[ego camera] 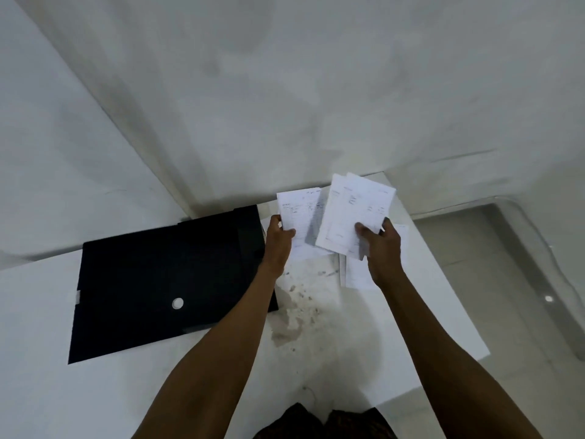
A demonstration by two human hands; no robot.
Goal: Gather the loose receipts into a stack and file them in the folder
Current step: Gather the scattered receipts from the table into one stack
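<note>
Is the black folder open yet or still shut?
Shut. The black folder lies flat on the table, cover down, white button showing on top; no receipts are in it.

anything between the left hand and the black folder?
Nothing. In the head view the left hand, gripping one receipt, sits right at the right edge of the closed folder; no loose paper lies between.

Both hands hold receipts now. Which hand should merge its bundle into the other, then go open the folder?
Left, probably. The left hand holds the smaller bundle and sits right beside the closed black folder; the right hand holds the larger stack, farther away.
</note>
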